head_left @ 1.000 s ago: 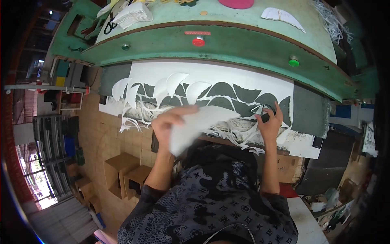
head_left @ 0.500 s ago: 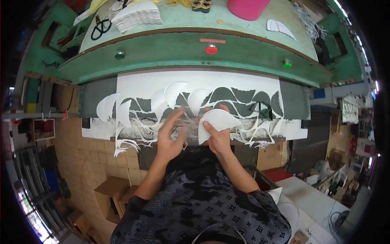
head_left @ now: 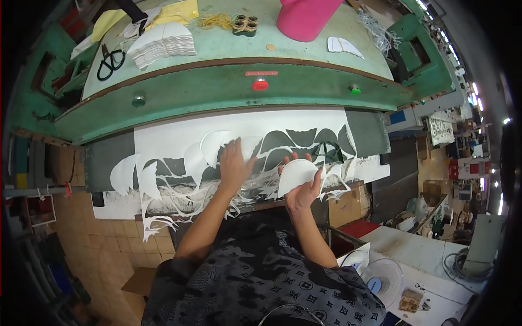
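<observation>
My right hand (head_left: 302, 196) is closed on a small stack of white cut pieces (head_left: 297, 175) with rounded tops, held against the palm. The thumb lies along the stack's right side. My left hand (head_left: 235, 167) reaches forward, palm down, with its fingers stretched out over the cut white sheet (head_left: 304, 118). Its thumb side is next to a loose white piece (head_left: 252, 145), partly covered by the hand; whether they touch is unclear. Other cut pieces (head_left: 213, 146) lie to the hand's left, and a few (head_left: 125, 174) at the sheet's left end.
A dark green frame-like tool (head_left: 328, 152) sits on the sheet's right part. Thin white offcut strips (head_left: 157, 223) hang over the near edge. Beyond stands a green machine beam (head_left: 201, 89) with push buttons. Behind it are a stack of white pieces (head_left: 163, 46), scissors (head_left: 111, 62) and a pink container (head_left: 305, 22).
My left hand has gone from beside the stack forward onto the sheet. The right hand's grip has turned palm up, still holding the stack. The whole view has shifted and tilted.
</observation>
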Available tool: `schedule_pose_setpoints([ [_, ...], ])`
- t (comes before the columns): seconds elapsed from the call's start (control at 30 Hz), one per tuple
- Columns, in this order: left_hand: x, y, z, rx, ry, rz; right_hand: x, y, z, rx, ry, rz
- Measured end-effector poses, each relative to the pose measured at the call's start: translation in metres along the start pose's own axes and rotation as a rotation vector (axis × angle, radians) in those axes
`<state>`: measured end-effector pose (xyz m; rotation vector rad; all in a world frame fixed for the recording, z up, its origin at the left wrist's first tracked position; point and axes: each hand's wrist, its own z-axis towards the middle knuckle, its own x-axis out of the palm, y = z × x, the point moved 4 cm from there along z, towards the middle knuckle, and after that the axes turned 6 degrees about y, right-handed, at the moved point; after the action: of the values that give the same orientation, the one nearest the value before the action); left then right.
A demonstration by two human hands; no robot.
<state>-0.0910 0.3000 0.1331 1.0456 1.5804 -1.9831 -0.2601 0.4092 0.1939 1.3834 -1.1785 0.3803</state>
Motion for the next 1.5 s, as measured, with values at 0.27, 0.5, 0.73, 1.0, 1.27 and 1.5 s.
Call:
schedule_pose_setpoints([
  [0.27,0.032,0.013,0.03,-0.18,0.229,0.033,-0.024,0.003,0.008,0.058,-0.117,-0.028],
  [0.5,-0.006,-0.037,0.013,-0.142,0.155,-0.691,-0.058,-0.03,0.016,0.298,-0.084,-0.085],
  [0.73,-0.013,0.015,0.009,-0.075,-0.183,-0.168,-0.055,-0.051,0.01,0.401,0.064,-0.346],
  [1.0,-0.019,0.06,0.019,-0.226,-0.015,-0.213,-0.068,-0.062,-0.016,0.605,0.287,-0.371],
  [1.27,-0.039,-0.012,-0.025,-0.049,-0.012,-0.341,-0.044,-0.046,0.007,0.448,0.172,-0.422],
  [1.5,-0.078,0.116,-0.018,-0.397,-0.009,0.059,-0.047,-0.056,-0.042,0.68,0.378,-0.22],
])
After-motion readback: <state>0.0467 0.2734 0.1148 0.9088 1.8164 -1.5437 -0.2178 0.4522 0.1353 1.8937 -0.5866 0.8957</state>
